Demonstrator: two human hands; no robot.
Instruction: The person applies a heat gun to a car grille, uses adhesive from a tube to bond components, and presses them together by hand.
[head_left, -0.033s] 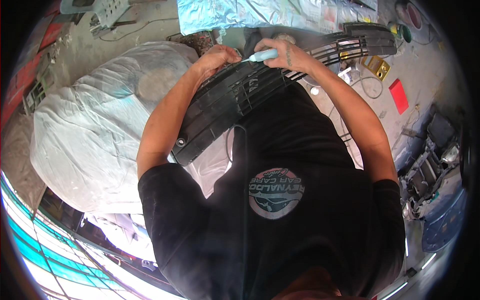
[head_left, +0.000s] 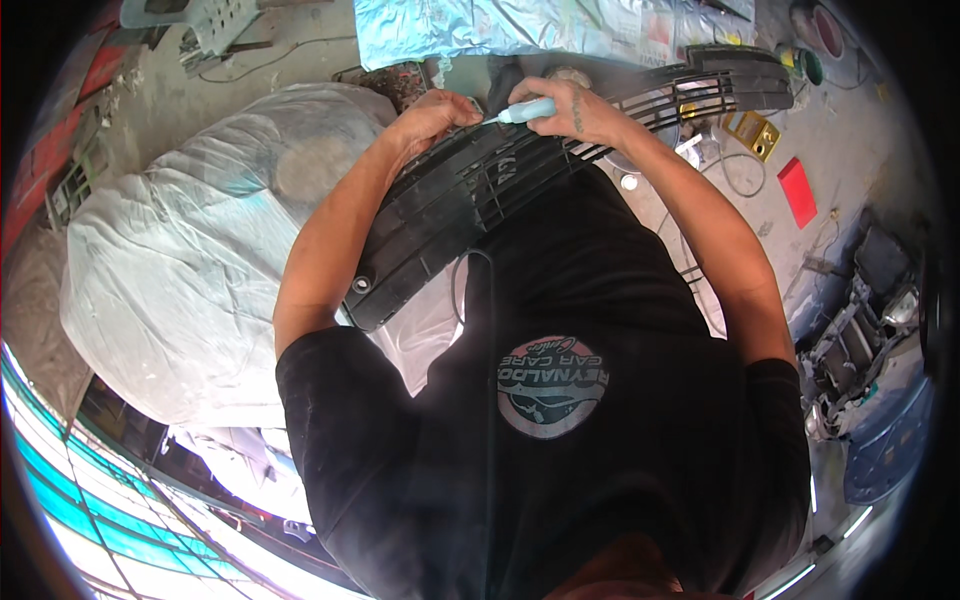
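Black plastic, slatted and long, makes up the curved grille (head_left: pixel 420 225) that runs beneath both hands, its nearer end reaching below the left forearm and its farther end sweeping away beyond the right hand. Pale blue and slim, a small bottle (head_left: pixel 528 111) lies in the grasp of the right hand (head_left: pixel 575 108), whose fingers are curled round it, the narrow nozzle pointing across toward the left hand (head_left: pixel 437 117). That left hand is bent over the grille's far edge with thumb and fingertips drawn together, just beside the nozzle's tip; whether it pinches the edge or something small cannot be told. The wearer's black shirt (head_left: pixel 660 400) fills the space nearer than the hands, and the grille lies partly against it. To the left of the left hand spreads a whitish translucent sheet (head_left: pixel 190 250) draped over something bulky. Beyond both hands lies a crinkled light blue sheet (head_left: pixel 450 30). To the right of the right hand, on the grey floor (head_left: pixel 850 120), are a yellow object (head_left: pixel 767 141), a thin looped cable (head_left: pixel 760 183) and, farther out, a flat red piece (head_left: pixel 797 193).
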